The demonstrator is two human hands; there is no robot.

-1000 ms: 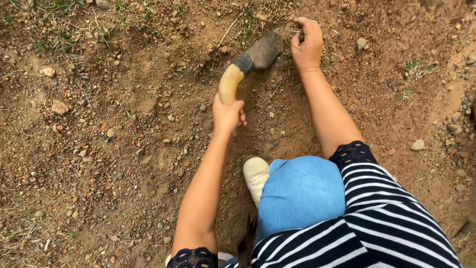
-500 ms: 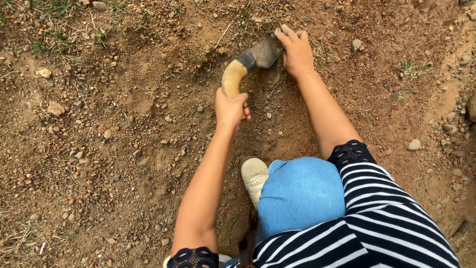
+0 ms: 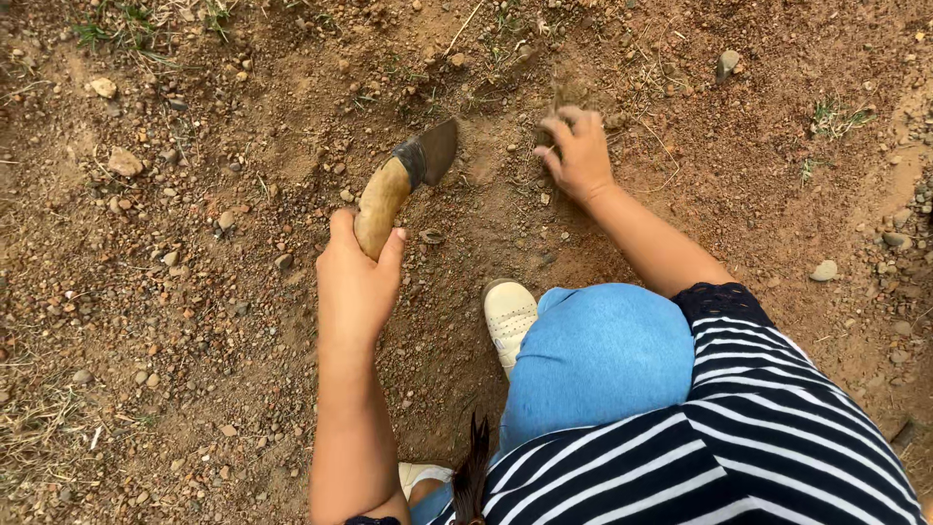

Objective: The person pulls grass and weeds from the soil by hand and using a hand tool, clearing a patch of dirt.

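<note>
1. The hand hoe [image 3: 400, 185], a short digging tool with a curved yellowish handle and a dark blade, sits in our left hand [image 3: 356, 282]. Its long axis runs from that hand up and to the right, blade end farthest from us.
2. Our left fingers [image 3: 392, 249] are wrapped tight around the lower end of the handle, thumb on one side and the rest on the other. The blade seems lifted just clear of the soil [image 3: 243, 321], though we cannot tell for sure that it has no contact.
3. Our right hand [image 3: 579, 151] lies well to the right of the blade, apart from it, with bare dirt between the two.
4. The right fingers [image 3: 562, 124] are curled down and pressed together into the loose earth, clutching a dark clump of soil and roots [image 3: 550, 133]; how much they hold we cannot tell.
5. The left arm reaches forward nearly straight, and the right arm angles in from the right past our blue-clad knee [image 3: 595, 355].
6. A cream shoe [image 3: 509, 319] rests on the ground between the two arms, near the knee.
7. Small stones lie scattered on the ground, with sparse grass [image 3: 836, 117] at the far edges.
</note>
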